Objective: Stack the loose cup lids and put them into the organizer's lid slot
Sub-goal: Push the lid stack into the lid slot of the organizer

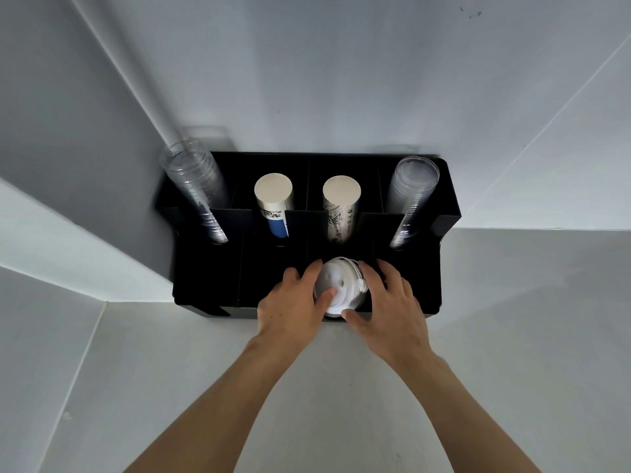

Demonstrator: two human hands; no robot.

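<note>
A stack of white cup lids (341,285) sits in a front slot of the black organizer (205,285), right of its middle. My left hand (293,302) presses against the stack's left side, thumb lying on the top lid. On the other side my right hand (389,302) cups the stack, fingers on its far rim and thumb at the near edge. Both hands hold the stack between them. The lower lids are hidden inside the slot.
Behind the lid slot the organizer holds two clear cup stacks (194,186) (409,196) at the ends and two paper cup stacks (273,203) (341,206) in the middle. It stands on a pale counter (341,387) against a white wall corner.
</note>
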